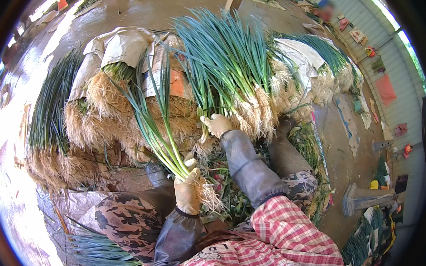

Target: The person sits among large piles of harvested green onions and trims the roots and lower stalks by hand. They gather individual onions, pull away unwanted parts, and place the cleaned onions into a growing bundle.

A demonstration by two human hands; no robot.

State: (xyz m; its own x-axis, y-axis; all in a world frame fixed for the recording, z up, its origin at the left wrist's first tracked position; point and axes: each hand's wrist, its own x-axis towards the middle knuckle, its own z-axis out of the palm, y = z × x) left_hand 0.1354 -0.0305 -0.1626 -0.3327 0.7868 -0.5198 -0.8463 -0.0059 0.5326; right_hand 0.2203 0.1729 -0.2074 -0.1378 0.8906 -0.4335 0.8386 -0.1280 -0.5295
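While the person sits low with camouflage trousers (126,217) and a red checked shirt (293,239) at the near edge, both forearms in grey sleeve covers (248,169) reach out over the lap. Near left, beside the knee, lies a loose sheaf of green leaves (104,256) on the wet floor (16,208).

Just beyond the lap, the left hand (188,191), in a tan glove, is clenched around a small bunch of scallions (155,121) just above the roots, which hang out below the fist. That bunch rises up and to the left, its long leaves fanning over the piles behind. Green trimmings (229,189) litter the ground between the two arms.

Farther out and to the right, the right hand (216,124), gloved too, grips the lower stems of a big bundle (229,61) that stands against the heap, leaves pointing far, pale roots toward the person.

Behind both hands, a row of stacked bundles (103,114) runs left to right, roots facing near, some wrapped in brown paper (119,44). More wrapped bundles (314,66) lie at far right. Well to the right, a pale plank wall (390,63) bounds the floor, with small items scattered along its foot.
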